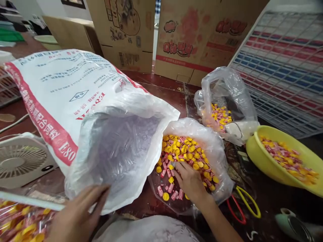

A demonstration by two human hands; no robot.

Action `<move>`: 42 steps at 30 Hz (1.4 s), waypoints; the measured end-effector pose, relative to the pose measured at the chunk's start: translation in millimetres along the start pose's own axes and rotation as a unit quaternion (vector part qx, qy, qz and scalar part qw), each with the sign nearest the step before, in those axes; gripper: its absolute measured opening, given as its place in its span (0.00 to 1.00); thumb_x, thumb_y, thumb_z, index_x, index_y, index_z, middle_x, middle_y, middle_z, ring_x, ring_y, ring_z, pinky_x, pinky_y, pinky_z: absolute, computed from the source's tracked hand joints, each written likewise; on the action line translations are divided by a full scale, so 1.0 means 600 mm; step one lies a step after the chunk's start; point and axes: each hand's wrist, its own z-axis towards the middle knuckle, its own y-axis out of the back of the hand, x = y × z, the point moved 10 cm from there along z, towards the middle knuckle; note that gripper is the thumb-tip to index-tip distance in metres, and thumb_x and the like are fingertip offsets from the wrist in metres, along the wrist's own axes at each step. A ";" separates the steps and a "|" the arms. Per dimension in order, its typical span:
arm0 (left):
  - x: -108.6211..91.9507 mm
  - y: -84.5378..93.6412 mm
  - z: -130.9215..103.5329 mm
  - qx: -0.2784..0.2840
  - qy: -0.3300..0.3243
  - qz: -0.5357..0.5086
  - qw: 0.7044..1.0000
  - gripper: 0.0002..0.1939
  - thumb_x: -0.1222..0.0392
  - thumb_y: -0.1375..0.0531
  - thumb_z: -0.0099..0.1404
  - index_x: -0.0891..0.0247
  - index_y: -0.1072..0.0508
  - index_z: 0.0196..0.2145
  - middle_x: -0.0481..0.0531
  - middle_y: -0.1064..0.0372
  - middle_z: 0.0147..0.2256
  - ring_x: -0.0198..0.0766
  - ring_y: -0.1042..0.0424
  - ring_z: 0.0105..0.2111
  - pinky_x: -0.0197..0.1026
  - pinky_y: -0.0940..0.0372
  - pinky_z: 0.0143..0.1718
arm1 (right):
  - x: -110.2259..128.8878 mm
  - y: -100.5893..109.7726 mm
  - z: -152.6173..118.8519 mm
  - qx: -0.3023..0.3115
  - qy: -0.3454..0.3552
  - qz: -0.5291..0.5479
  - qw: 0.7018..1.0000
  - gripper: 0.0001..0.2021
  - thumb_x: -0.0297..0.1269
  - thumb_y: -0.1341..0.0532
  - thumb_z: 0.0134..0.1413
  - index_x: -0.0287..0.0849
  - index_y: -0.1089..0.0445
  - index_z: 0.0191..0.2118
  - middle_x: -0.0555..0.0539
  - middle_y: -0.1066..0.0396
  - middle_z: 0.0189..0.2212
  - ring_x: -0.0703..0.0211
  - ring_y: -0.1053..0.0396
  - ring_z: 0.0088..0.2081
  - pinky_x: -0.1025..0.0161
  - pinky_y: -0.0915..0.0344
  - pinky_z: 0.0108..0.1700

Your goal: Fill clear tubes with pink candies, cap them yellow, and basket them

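A large white and red sack lies on its side with its mouth facing me, and clear plastic pieces show inside. My left hand is at the sack's lower lip, blurred, its fingers bent together; whether it holds anything is hidden. My right hand reaches into an open clear plastic bag of yellow caps and small red-and-pink printed pieces. Its fingers are pressed together around something small and greyish at the fingertips.
A yellow basin and another clear bag hold similar pieces at the right. White wire rack leans behind them. Cardboard boxes stand at the back. A white fan is at the left, above more bagged pieces.
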 end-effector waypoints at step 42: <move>-0.211 -0.144 0.020 0.299 0.268 -0.686 0.606 0.15 0.48 0.29 0.60 0.60 0.24 0.37 0.50 0.25 0.36 0.40 0.26 0.40 0.41 0.32 0.47 | 0.161 0.109 -0.016 -0.134 0.167 0.281 0.936 0.29 0.49 0.27 0.50 0.42 0.35 0.53 0.39 0.24 0.46 0.44 0.26 0.51 0.48 0.27 0.55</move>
